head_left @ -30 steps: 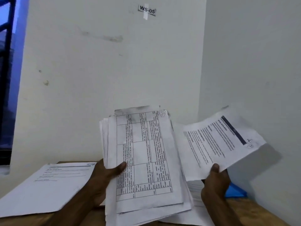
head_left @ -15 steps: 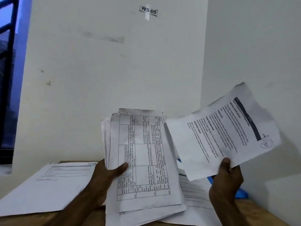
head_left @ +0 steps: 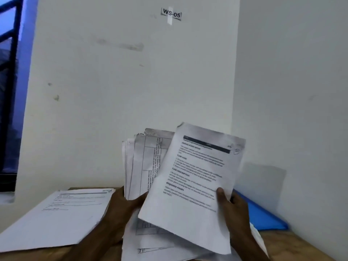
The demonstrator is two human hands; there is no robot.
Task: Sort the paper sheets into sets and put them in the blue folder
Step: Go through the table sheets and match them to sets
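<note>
My left hand grips an upright stack of paper sheets, the front one printed with a table. My right hand pinches a single printed text sheet by its lower right edge, thumb on its face. That sheet lies tilted across the front of the stack and covers most of it. The blue folder lies flat on the wooden table at the right, against the wall, partly hidden behind my right hand.
A second pile of printed sheets lies on the table at the left. White walls close the corner behind and to the right. A window with dark bars is at the far left. A label reading WS-05 is taped high on the wall.
My right hand has swung the single sheet from out at the right back to the left, over the front of the stack. My left hand keeps hold of the stack.
</note>
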